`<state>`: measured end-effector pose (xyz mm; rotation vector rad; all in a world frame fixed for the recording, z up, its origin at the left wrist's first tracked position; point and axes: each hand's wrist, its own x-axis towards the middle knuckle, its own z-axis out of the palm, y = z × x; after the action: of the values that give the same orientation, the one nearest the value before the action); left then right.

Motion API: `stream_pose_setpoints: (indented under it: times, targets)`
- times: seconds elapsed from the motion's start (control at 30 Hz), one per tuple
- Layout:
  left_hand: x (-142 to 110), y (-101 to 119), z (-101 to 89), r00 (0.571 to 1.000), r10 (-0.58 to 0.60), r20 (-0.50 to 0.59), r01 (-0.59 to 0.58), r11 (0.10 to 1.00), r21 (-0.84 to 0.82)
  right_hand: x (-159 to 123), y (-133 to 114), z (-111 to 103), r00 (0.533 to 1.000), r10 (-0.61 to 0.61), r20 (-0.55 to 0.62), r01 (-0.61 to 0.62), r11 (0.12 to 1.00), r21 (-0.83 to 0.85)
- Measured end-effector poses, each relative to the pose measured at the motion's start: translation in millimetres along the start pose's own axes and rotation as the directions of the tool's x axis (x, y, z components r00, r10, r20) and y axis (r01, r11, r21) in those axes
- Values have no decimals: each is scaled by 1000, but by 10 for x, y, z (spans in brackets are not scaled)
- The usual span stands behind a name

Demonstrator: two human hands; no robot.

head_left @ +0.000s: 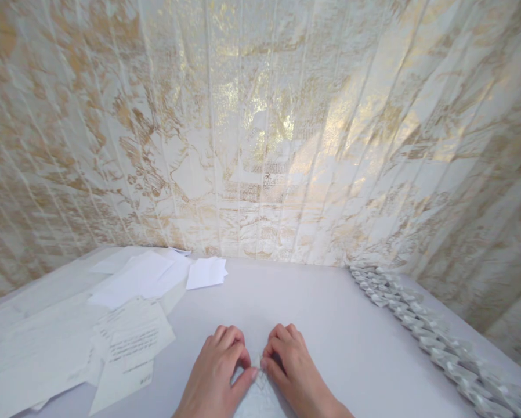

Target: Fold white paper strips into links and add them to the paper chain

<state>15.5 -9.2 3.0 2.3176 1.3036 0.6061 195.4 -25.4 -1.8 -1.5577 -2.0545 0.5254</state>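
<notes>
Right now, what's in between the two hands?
In the head view, a small pale piece, perhaps folded paper, lies between the left hand and the right hand.

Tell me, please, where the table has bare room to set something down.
The widest bare stretch of table lies between the right hand and the row of folded pieces, reaching to the patterned backdrop. A narrower patch lies between the left hand and the papers. Those papers crowd the left, the row the right.

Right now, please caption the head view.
Left hand and right hand at a small pale piece, papers at left.
</notes>
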Motion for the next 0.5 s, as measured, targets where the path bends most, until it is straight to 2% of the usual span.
stream_pose_setpoints:
  times: [0.2,0.37,0.5]
  targets:
    - [38,25,11,998,-60,-2,60,998,-4,11,-31,29,1000,1,-12,-2,996,-94]
    - [90,-14,59,997,-77,-25,77,997,-20,30,-18,-15,999,-6,36,7,1000,-27]
    - [74,-55,96,999,-34,-13,33,997,-70,35,22,-78,996,-28,83,26,1000,16]
